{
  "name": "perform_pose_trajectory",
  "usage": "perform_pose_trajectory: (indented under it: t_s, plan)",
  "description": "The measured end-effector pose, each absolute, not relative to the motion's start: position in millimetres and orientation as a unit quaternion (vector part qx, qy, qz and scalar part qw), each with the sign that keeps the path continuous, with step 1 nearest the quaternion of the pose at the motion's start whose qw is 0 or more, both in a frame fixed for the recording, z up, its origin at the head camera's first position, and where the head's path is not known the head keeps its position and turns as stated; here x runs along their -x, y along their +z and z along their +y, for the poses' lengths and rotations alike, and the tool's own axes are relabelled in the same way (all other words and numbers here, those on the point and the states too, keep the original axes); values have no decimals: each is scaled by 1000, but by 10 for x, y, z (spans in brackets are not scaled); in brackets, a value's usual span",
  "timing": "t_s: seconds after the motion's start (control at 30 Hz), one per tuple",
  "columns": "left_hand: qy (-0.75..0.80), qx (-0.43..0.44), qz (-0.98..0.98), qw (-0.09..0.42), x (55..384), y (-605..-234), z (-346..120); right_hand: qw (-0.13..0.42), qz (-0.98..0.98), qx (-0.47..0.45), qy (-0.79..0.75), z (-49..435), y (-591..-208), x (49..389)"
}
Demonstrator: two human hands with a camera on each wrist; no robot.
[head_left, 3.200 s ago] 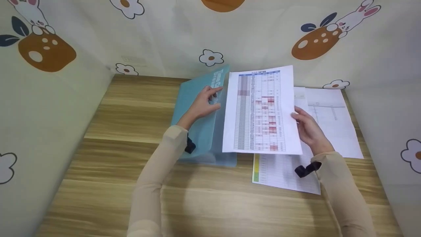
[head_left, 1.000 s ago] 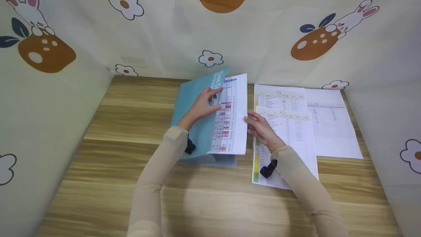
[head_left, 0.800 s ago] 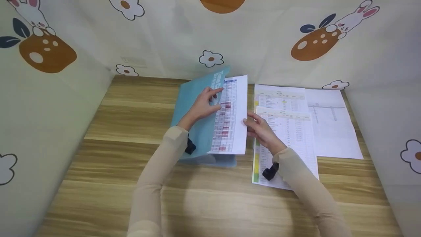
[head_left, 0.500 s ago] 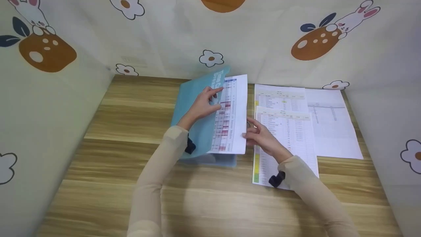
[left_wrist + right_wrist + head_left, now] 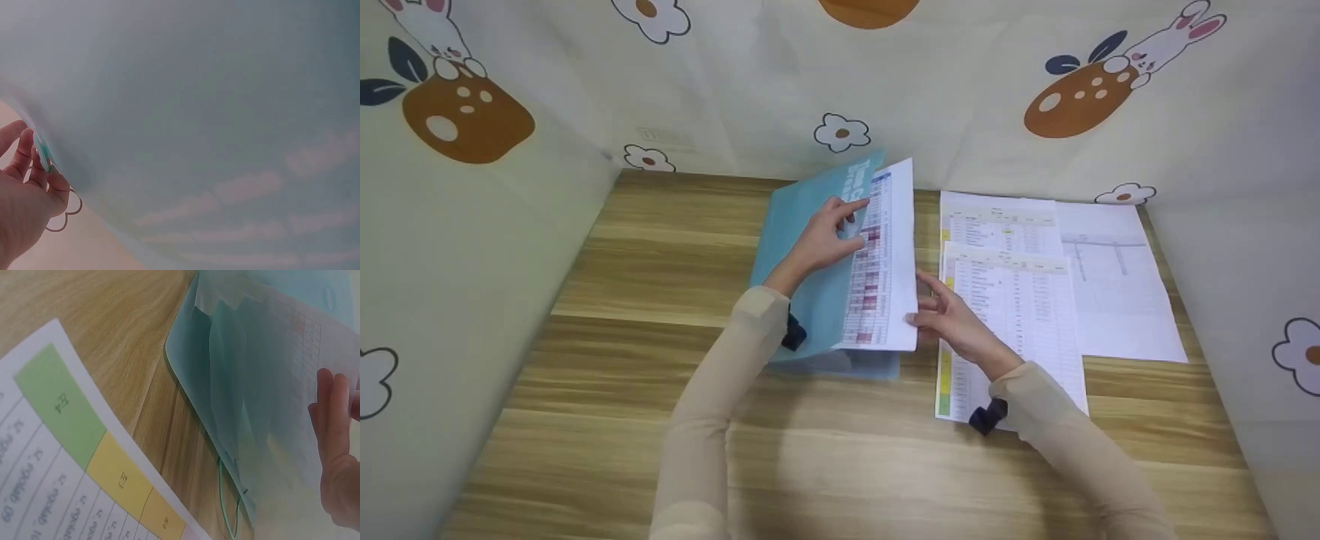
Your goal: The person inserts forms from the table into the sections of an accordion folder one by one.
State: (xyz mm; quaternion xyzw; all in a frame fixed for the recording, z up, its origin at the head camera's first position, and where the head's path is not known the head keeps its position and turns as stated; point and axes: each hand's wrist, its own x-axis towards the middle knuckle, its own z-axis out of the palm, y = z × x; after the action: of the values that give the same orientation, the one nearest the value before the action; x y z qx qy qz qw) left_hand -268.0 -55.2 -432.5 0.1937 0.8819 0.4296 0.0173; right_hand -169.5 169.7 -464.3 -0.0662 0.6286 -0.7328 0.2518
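Observation:
A teal file folder [image 5: 799, 225] with white lettering stands partly open on the table. My left hand [image 5: 829, 236] pinches the free edge of its raised cover; the left wrist view shows fingers and thumb [image 5: 34, 185] at that edge. A printed sheet [image 5: 901, 247] with a table and red cells stands partly inside, its left part hidden behind the cover. At the sheet's right edge, low down, my right hand [image 5: 956, 322] holds it with the thumb in front and fingers behind. Translucent inner pockets [image 5: 225, 365] of the folder show in the right wrist view.
Right of the folder lie two overlapping printed sheets [image 5: 1005, 300] with yellow and green cells along the left side. Beyond them rests a paler sheet [image 5: 1125, 300]. A green elastic cord [image 5: 222, 495] hangs by the folder. A patterned cloth wall [image 5: 735, 97] borders the wooden table [image 5: 645, 285].
The right hand has brought the red-celled sheet left into the folder, then slid down its edge. The sheet's right edge has shifted slightly further left. The left hand has stayed put.

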Motion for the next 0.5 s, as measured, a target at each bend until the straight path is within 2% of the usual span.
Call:
perform_pose_trajectory:
  t_s: [0.27,0.5]
  plan:
    - [429,-192,883,19,2686,-4336,-544,261,617,52,-740,1605,-4624,1733]
    - [421,-186,887,17,2678,-4334,-533,222,651,30,-726,1460,-4664,1713]
